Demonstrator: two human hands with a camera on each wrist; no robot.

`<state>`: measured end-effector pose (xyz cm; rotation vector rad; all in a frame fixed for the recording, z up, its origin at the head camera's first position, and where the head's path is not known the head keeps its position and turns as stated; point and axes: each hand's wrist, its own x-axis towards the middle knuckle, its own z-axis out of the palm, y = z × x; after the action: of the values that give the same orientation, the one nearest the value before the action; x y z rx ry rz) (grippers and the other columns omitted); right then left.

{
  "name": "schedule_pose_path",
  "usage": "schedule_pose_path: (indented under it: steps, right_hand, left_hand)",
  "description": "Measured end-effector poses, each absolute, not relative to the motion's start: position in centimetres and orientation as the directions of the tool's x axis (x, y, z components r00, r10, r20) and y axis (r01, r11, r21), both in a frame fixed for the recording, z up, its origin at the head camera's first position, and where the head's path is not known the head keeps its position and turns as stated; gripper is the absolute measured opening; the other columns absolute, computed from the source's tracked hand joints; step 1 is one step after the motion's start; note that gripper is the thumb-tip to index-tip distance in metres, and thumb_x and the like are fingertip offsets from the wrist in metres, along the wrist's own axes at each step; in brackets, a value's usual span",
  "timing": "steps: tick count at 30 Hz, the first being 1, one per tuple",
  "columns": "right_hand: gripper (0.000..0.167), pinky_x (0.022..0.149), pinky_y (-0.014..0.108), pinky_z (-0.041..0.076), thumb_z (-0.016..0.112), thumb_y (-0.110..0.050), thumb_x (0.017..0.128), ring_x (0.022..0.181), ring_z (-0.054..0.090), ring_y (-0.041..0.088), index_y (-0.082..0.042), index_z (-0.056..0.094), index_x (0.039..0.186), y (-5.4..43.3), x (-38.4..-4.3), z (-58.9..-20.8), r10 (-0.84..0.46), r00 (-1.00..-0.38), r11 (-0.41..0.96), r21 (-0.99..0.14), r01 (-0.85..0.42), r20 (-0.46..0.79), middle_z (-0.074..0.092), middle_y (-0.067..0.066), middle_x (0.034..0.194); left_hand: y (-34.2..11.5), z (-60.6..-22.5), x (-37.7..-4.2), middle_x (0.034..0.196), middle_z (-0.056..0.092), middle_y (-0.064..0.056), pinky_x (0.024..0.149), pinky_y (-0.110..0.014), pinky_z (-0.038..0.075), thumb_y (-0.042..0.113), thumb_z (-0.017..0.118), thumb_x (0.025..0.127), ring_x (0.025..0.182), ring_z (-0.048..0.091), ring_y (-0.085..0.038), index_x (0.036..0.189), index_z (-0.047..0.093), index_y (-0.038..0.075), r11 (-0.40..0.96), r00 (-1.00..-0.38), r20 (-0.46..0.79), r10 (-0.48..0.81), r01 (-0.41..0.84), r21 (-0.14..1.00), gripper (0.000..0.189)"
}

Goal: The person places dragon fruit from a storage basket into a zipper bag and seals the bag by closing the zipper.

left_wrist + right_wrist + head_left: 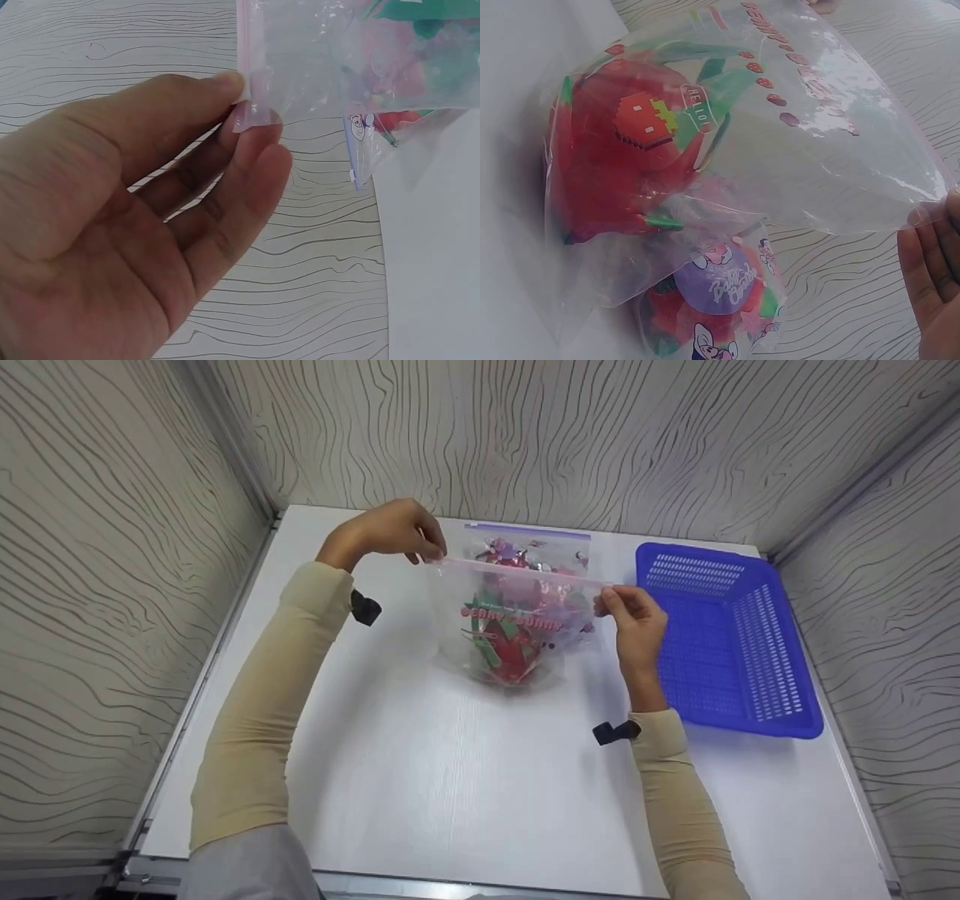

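Note:
A clear zip bag (450, 619) with a pink top strip and "BERRY BUNNY" lettering stands stretched between both hands. Inside its lower part sits a red fruit with green pointed tips, like a dragon fruit (607, 172). My left hand (394, 531) pinches the bag's top left corner between thumb and fingers, the pink strip's end (255, 120) showing at the fingertips. At the opposite top corner, my right hand (637, 622) pinches the strip. Just behind stands a second printed bag (529, 537) with a purple zip; red and green contents show through it.
A blue plastic basket (784, 727) with slotted walls rests at the right side of the white table (450, 795), close to my right hand. Wood-patterned panels (487, 435) enclose the table at the back and both sides.

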<state>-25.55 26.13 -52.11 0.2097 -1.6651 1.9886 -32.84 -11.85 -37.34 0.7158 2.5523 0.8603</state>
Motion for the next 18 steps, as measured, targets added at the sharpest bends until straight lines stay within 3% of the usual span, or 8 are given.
schedule_pose_path:
  steps: [12, 18]
  right_hand:
    - [0.024, 0.07, 0.024, 0.062, 0.074, -0.001, 0.099, 0.072, 0.072, 0.011, 0.021, 0.065, 0.1, 26.4, -25.2, -52.8, 0.256, -0.816, -0.059, -0.834, -0.548, 0.518, 0.078, 0.001, 0.085]
    - [0.03, 0.072, 0.024, 0.062, 0.074, -0.007, 0.1, 0.073, 0.071, 0.011, 0.021, 0.064, 0.101, 26.3, -25.0, -52.7, 0.235, -0.812, -0.041, -0.829, -0.558, 0.535, 0.078, 0.001, 0.087]
  left_hand:
    - [-13.2, -39.1, -32.4, 0.118, 0.075, -0.013, 0.097, -0.046, 0.063, 0.025, 0.07, 0.103, 0.101, 0.072, -0.025, 0.12, 0.077, 0.005, 0.615, -0.825, -0.188, 0.533, 0.224, 0.756, 0.027]
    - [-14.0, -41.5, -31.9, 0.133, 0.07, -0.011, 0.105, -0.049, 0.059, 0.042, 0.073, 0.099, 0.116, 0.07, -0.026, 0.134, 0.07, 0.008, 0.549, -0.816, -0.201, 0.541, 0.162, 0.82, 0.049]
